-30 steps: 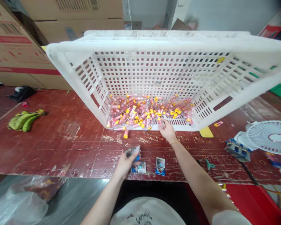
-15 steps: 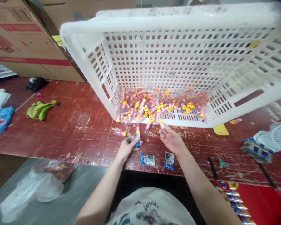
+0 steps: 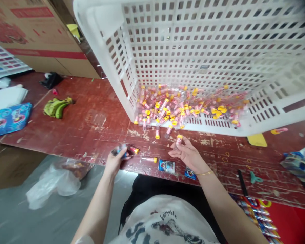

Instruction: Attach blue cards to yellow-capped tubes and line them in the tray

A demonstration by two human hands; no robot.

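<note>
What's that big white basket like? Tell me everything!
It is a big white plastic crate, its walls and floor full of square holes. It is tipped up, with its low edge resting on the red table and its open side facing the person. A heap of small clear tubes with yellow caps lies against its low wall; a few lie outside it.

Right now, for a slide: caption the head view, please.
Right hand holds a yellow-capped tube before the tilted white crate; left hand grips a small packet over the red table.
</note>
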